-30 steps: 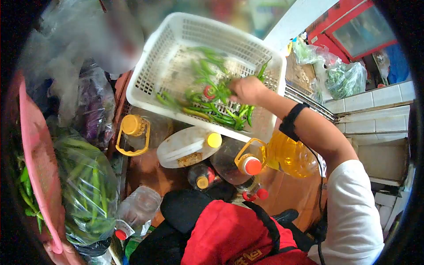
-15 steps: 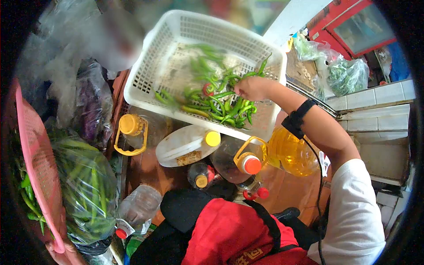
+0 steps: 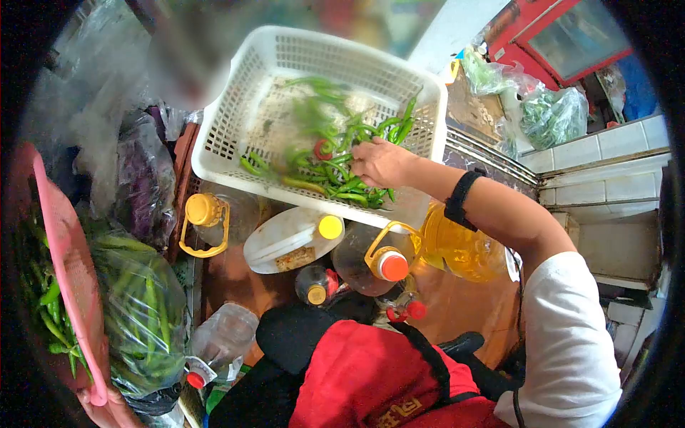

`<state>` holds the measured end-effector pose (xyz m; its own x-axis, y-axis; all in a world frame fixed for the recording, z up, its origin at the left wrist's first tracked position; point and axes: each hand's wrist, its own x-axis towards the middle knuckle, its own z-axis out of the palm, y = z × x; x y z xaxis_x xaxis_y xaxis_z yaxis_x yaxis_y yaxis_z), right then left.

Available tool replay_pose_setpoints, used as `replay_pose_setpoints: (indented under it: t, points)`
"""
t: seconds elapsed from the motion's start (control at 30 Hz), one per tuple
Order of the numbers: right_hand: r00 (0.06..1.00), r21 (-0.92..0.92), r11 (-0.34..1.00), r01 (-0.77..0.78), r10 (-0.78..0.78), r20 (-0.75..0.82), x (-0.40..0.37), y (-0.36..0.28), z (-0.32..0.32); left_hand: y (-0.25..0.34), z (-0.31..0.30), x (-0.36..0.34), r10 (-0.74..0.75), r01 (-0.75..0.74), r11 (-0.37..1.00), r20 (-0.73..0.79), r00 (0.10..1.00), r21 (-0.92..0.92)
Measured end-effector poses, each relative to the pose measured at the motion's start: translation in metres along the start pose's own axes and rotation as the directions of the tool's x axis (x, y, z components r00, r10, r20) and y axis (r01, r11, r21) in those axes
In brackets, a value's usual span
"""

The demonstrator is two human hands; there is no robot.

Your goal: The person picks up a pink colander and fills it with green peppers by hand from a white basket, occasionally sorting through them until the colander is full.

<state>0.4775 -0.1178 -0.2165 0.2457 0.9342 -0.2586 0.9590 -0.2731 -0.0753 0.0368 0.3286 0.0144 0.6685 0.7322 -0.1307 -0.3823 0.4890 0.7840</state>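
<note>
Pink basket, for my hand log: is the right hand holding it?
No, the right hand is among green peppers in the white basket.

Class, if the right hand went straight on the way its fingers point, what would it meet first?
Most likely the green peppers just ahead of the right hand in the white basket; it may already touch some, as depth is unclear.

Yellow characters (image 3: 404, 411) are displayed on a red apron (image 3: 378, 367) below the white basket (image 3: 250, 184), though they cannot be read with certainty; no other wording can be made out
</note>
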Motion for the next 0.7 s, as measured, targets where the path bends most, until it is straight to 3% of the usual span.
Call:
replay_pose_setpoints:
  t: [0.1,0.17,0.3,0.37,0.43,0.5,0.57,0.6,0.63,0.67,0.7]
  points:
    - [0.994,0.06,0.998,0.033,-0.027,-0.107,0.005,0.006,0.006,0.008,-0.013,-0.001,-0.02,0.021,0.999,0.055,0.998,-0.026]
    - [0.998,0.108,0.994,-0.023,0.017,0.058,0.001,0.009,0.013,0.012,-0.023,0.001,-0.041,0.046,0.998,0.096,0.995,-0.046]
    - [0.997,-0.093,0.995,0.043,-0.037,0.071,0.01,-0.004,0.014,0.028,-0.055,0.004,-0.065,0.081,0.994,0.187,0.98,-0.078]
    - [0.996,-0.095,0.992,0.083,-0.082,0.018,0.011,-0.006,0.004,0.046,-0.09,0.012,-0.072,0.092,0.993,0.24,0.968,-0.074]
    - [0.983,0.236,0.964,-0.119,0.148,-0.11,0.014,0.003,-0.01,0.062,-0.132,0.023,-0.114,0.139,0.988,0.286,0.951,-0.066]
    - [0.84,0.387,0.836,-0.39,0.494,-0.222,0.014,0.018,-0.038,0.04,-0.094,0.013,-0.088,0.115,0.989,0.256,0.963,-0.095]
    - [0.82,0.297,0.858,-0.419,0.498,-0.283,0.011,0.058,-0.044,0.019,-0.049,0.004,-0.055,0.084,0.989,0.221,0.974,-0.123]
    - [0.825,0.113,0.82,-0.561,0.565,-0.015,0.008,0.066,-0.053,0.012,-0.027,0.0,-0.079,0.1,0.987,0.158,0.984,-0.128]
    - [0.736,-0.11,0.77,-0.629,0.635,0.236,0.004,0.072,-0.062,0.006,-0.007,-0.003,-0.103,0.115,0.984,0.093,0.99,-0.135]
    - [0.741,-0.114,0.776,-0.621,0.628,0.239,0.0,0.081,-0.052,0.001,0.01,-0.006,-0.127,0.129,0.981,0.025,0.992,-0.144]
    - [0.77,-0.29,0.79,-0.541,0.603,0.207,-0.005,0.091,-0.035,-0.002,0.021,-0.009,-0.151,0.143,0.978,-0.042,0.988,-0.155]
